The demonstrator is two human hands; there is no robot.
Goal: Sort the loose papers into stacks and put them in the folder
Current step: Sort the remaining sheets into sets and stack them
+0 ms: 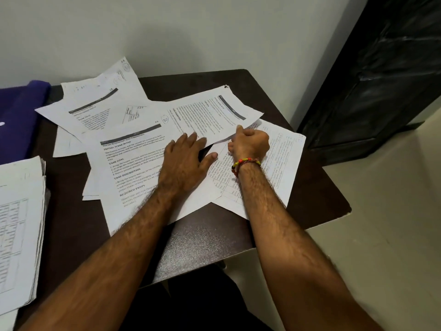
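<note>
Hands meet over loose papers on a dark table [214, 235]: the left hand [183, 161] lies flat with fingers spread, pressing a printed sheet [133, 163], while the right hand [249, 143], with a beaded bracelet [245, 163] at its wrist, pinches the near edge of an angled sheet [210, 115]. A table-printed page [279, 158] lies beneath it. More sheets [95, 108] fan out behind; a paper stack [19, 223] sits far left, beside a purple folder [19, 115]
</note>
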